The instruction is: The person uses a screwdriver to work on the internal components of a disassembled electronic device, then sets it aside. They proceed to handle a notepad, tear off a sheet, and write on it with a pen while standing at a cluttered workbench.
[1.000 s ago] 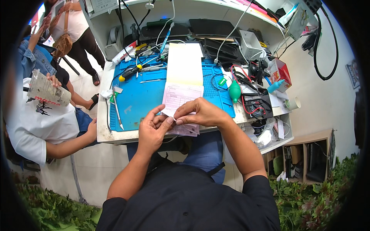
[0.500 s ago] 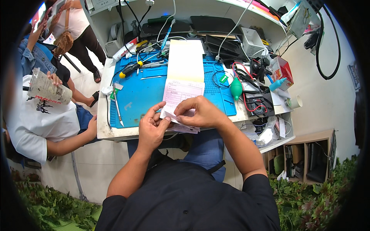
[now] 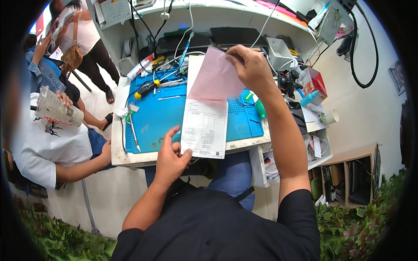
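Observation:
A receipt pad (image 3: 204,126) lies at the front of the blue work mat (image 3: 161,117), its lower end jutting past the desk edge. A white printed form with a ruled table faces up. My right hand (image 3: 250,65) pinches a pink sheet (image 3: 213,76) by its far right corner, raised over the pad's upper half. The sheet is still joined to the pad near the top of the form. My left hand (image 3: 172,158) holds the pad's lower left corner, thumb on top, index finger stretched out and the other fingers curled. Behind the pink sheet, the pad's yellowish cover is partly hidden.
Left on the mat lie a yellow-black screwdriver (image 3: 146,90), tweezers and a thin pen-like tool (image 3: 134,130). Cables, a green air blower (image 3: 260,109) and a red box (image 3: 314,85) crowd the right. An open drawer (image 3: 261,169) juts out below. A person holding a cup (image 3: 61,108) sits at left.
My right hand has moved up and away from the pad's lower edge, lifting the pink sheet and uncovering the white form. My left hand stays by the lower left corner. The open drawer shows more.

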The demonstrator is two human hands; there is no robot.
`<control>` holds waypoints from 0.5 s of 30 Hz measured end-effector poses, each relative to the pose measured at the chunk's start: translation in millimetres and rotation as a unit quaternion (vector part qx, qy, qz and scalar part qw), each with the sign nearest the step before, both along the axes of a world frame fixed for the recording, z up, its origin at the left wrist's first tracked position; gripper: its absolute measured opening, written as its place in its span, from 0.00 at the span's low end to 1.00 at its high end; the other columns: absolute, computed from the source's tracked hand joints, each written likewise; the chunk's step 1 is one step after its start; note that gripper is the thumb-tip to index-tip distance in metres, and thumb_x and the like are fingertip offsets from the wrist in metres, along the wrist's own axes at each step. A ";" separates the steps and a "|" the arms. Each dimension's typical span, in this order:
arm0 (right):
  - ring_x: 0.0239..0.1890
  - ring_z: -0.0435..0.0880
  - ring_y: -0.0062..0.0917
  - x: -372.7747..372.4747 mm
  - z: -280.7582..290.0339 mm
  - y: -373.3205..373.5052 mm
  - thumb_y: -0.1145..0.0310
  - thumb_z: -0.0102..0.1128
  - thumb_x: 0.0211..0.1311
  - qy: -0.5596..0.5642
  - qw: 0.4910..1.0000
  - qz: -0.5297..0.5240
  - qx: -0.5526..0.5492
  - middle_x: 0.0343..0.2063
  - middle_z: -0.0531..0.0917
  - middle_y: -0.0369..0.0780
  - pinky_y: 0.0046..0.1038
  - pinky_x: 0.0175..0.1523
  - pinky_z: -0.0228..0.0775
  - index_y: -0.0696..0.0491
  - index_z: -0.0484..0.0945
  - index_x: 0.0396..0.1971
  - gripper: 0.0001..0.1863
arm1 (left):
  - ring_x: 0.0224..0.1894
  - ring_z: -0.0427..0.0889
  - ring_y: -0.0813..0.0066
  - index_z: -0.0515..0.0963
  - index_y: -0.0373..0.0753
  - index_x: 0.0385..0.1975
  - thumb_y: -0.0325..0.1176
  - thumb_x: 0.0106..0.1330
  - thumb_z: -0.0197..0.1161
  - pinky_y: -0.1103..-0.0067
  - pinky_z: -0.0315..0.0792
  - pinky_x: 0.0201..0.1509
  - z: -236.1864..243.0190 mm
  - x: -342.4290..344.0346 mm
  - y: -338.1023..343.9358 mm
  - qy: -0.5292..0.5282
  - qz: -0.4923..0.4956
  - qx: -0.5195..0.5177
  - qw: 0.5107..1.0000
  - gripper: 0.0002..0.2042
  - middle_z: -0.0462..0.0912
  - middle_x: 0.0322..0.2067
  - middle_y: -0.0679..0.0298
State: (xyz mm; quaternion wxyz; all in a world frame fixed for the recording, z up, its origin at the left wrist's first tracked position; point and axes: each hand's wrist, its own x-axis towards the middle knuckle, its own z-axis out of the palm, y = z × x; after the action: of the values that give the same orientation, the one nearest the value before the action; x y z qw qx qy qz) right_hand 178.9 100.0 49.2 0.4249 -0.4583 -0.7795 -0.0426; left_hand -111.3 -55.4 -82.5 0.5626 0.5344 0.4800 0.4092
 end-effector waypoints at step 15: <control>0.59 0.82 0.53 -66.3 -58.0 -126.9 0.48 0.80 0.56 -0.091 0.963 0.197 -0.161 0.57 0.83 0.56 0.46 0.68 0.74 0.61 0.79 0.60 0.40 | 0.23 0.79 0.85 0.54 0.36 0.79 0.18 0.70 0.64 0.85 0.71 0.24 27.9 -9.7 -4.6 -0.087 -0.015 -0.004 0.996 0.38 0.87 0.32 0.61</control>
State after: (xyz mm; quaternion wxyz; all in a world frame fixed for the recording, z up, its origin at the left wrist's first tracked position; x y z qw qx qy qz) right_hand 112.7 -26.9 -8.7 0.2732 -0.3522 -0.8862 0.1266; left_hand -121.0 -60.0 -54.6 0.6107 0.5015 0.4229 0.4434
